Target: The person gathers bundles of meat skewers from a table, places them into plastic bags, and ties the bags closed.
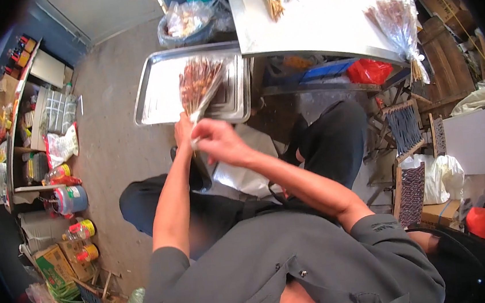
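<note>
A fan-shaped bundle of meat skewers [196, 82] is held above a shallow metal tray [152, 88], its meat end pointing away from me. A clear plastic bag [214, 89] wraps the bundle and gathers into a twisted neck around the sticks. My left hand [183, 132] grips the bundle at that neck. Just to the right, my right hand [222, 142] is curled with its fingertips on the gathered plastic. It partly hides the stick ends and some of my left wrist.
A metal-topped table [313, 24] at the upper right bears several bagged skewer bundles [398, 25]. Behind the tray stands a lined bin [186, 31]. Shelves [29, 140] with bottles and packets line the left, folding stools [404, 126] the right. A red bag [369, 71] sits under the table.
</note>
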Demonstrator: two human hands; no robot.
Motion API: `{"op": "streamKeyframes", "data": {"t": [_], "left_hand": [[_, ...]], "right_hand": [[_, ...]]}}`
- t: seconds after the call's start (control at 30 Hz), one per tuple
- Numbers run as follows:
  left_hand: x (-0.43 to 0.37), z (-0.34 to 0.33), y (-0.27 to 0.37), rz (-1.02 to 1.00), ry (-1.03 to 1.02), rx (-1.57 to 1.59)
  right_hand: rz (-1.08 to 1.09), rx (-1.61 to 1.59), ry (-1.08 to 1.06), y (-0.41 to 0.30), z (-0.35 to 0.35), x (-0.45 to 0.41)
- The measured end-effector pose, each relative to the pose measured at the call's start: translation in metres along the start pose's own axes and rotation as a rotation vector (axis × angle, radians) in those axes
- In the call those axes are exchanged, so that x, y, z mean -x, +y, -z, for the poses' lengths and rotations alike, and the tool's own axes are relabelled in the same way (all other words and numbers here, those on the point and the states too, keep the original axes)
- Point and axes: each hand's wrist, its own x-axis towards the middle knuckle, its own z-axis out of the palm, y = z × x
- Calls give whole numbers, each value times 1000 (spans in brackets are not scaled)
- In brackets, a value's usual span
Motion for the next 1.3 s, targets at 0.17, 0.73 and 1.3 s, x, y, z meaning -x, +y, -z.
{"op": "streamKeyframes", "data": {"t": [0.17, 0.73, 1.3], "left_hand": [[-7, -7, 35, 58, -56, -34], [26, 44, 31, 15, -187, -95], [31, 86, 70, -192, 302, 358]], "right_hand": [[-141, -48, 473, 40, 95, 39], [-894, 936, 184, 260, 141, 51], [-1110, 892, 225, 368, 170, 63]]}}
